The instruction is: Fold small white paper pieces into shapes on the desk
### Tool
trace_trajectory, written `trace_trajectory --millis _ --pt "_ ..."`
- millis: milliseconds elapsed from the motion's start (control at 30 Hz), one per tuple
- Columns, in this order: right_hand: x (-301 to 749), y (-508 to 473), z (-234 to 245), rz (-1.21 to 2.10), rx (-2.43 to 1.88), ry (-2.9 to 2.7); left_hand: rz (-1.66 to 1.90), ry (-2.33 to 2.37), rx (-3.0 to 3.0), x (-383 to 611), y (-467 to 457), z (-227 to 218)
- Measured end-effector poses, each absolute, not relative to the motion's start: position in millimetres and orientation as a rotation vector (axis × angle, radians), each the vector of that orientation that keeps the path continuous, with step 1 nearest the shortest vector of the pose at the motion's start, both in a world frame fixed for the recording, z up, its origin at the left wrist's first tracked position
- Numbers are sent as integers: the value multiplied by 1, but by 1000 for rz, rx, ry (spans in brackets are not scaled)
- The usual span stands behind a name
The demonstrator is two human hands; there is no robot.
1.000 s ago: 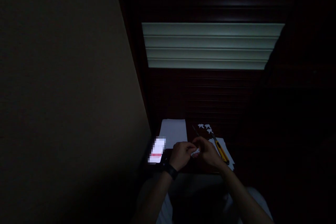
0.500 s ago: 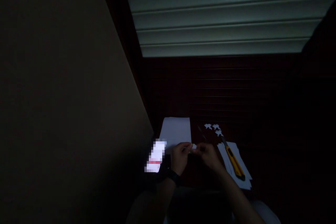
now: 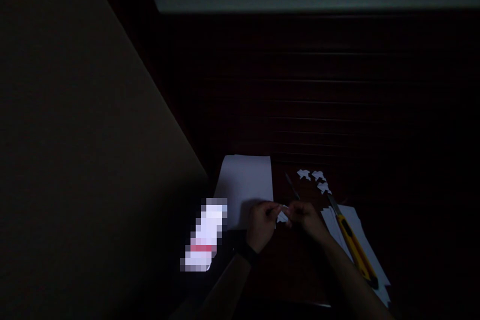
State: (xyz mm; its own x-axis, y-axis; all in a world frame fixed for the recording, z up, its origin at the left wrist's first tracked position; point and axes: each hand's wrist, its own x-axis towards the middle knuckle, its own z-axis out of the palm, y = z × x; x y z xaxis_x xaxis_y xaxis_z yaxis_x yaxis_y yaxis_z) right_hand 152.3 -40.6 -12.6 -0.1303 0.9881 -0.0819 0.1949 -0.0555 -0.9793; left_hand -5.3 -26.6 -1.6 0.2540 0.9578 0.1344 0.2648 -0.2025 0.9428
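Observation:
Between my two hands is a small folded piece of white paper [image 3: 282, 216], held up over the dark table. My left hand [image 3: 261, 222], with a dark band at the wrist, pinches its left side. The fingers of my right hand [image 3: 305, 218] are closed on its right side. Behind my left hand lies a stack of white paper sheets [image 3: 247, 175]. Several small folded paper shapes [image 3: 318, 176] sit beyond my right hand. A yellow utility knife [image 3: 356, 247], blade out, rests on white paper strips [image 3: 375, 255] to the right of my right forearm.
A lit phone [image 3: 204, 235], its screen blurred out, is at the left of my left hand. A thin pen-like object [image 3: 292, 186] lies on the table [image 3: 288, 270] behind my hands. A wall [image 3: 93, 135] rises on the left, and dark slatted panelling [image 3: 318, 85] stands behind. The light is dim.
The view has tilted down and come closer, so the pale slats have slid upward. My hands still hold the folded paper, which now shows more of its face.

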Motion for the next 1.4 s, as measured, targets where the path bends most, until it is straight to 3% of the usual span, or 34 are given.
trace_trajectory --millis 400,767,1067,1400 --pt "160 -40 -1 877 -1571 -1744 786 1080 1731 0 -27 4" --pt "154 -42 9 1115 -1546 -1457 868 1169 1592 17 -28 -5" --pt "147 -40 3 1556 -1294 -1016 874 1148 1472 14 -31 0" --pt "151 -36 8 1339 -1311 -1211 841 1111 1607 14 -34 0"
